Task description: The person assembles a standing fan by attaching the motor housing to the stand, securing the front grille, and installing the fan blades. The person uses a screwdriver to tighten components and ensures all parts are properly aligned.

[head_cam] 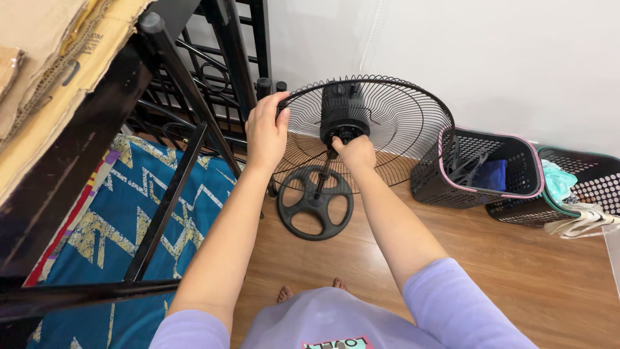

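Lavender fabric (323, 323) of our own clothing fills the bottom centre of the frame, cut off by the lower edge; its printed patch is only partly visible. Two toes (310, 289) show just above it on the wooden floor (504, 258).

We note our left hand (267, 129) at upper centre, its fingers wrapped over the left rim of the black wire fan guard (400, 116), thumb on the near side. We judge those fingers clamped on the rim, though the fingertips are hidden behind the wires.

Our right hand (354, 152) sits at the centre of the guard, directly below the black motor housing (344, 110). Its fingers curl together around a small hub part at the shaft; we cannot make out what that part is, since the hand covers most of it.

We place the guard in the upper centre of the frame, tilted toward us, above the round black fan base (315, 203) that rests on the floor. The pole between them is largely hidden by the right wrist.

At upper left, a black metal bed frame (168, 103) and cardboard (45, 58) are cropped by the edge; a blue patterned mattress (123, 213) lies beneath. At right, two dark baskets (452, 174) stand against the white wall, their contents hard to identify.
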